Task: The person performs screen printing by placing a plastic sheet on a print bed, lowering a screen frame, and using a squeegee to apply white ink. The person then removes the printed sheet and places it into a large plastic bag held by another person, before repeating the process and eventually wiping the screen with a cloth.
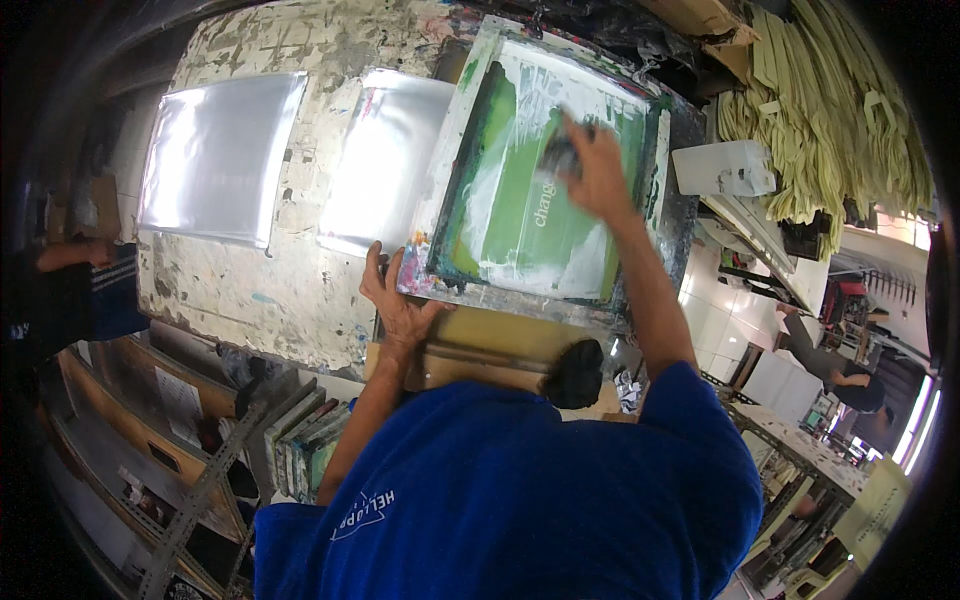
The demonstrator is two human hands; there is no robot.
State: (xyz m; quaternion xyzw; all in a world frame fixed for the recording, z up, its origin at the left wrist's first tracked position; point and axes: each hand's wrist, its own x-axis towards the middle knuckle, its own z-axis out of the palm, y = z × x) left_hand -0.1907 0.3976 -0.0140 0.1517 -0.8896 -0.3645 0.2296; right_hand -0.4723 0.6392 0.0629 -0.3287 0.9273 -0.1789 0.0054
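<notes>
A screen-printing frame lies on the worktable, its green mesh streaked with white ink or paste. Over the mesh, my right hand is closed on a dark wad, possibly a rag, pressed toward its upper middle; motion blurs both. Pale lettering shows on the mesh below that hand. At the frame's near left corner is my left hand, its fingers spread and its thumb along the near edge. Beside the frame lies a shiny silvery sheet, partly tucked beside it. Another silvery sheet lies farther left.
The worktable is paint-stained. Yellowish strips hang at the far right near a white plastic container. Several upright frames stand below left. One person's arm shows at left; another person is at right.
</notes>
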